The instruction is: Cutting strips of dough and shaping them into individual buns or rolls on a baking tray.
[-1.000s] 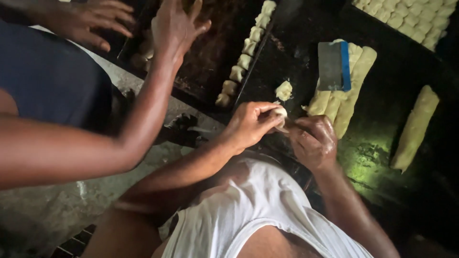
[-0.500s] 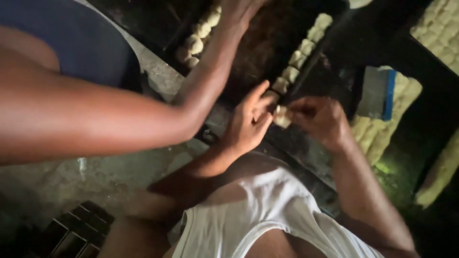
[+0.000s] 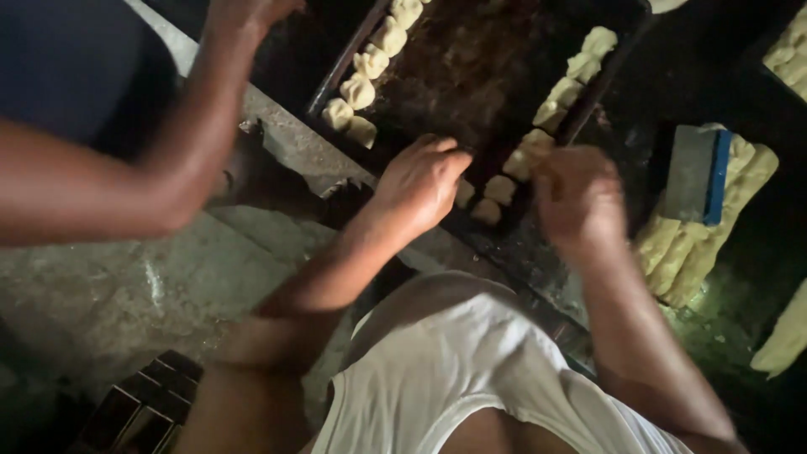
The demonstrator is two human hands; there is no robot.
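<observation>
Our left hand [image 3: 420, 181] rests half-curled, fingers down, and we cannot tell if it holds anything; our right hand [image 3: 578, 197] is blurred, so its grip is unclear too. Between them lie small dough pieces [image 3: 500, 189] at the near end of a row on the dark tray [image 3: 471, 76]. We could squash or nudge neighbours. Beyond, another person's arm [image 3: 202, 126] might bump ours.

No packages, labels, signs or screens show anywhere in the view. Everything from twelve o'clock round to six is bare and unwrapped, with no printed surface. Nothing carries a wrapper or a display.
</observation>
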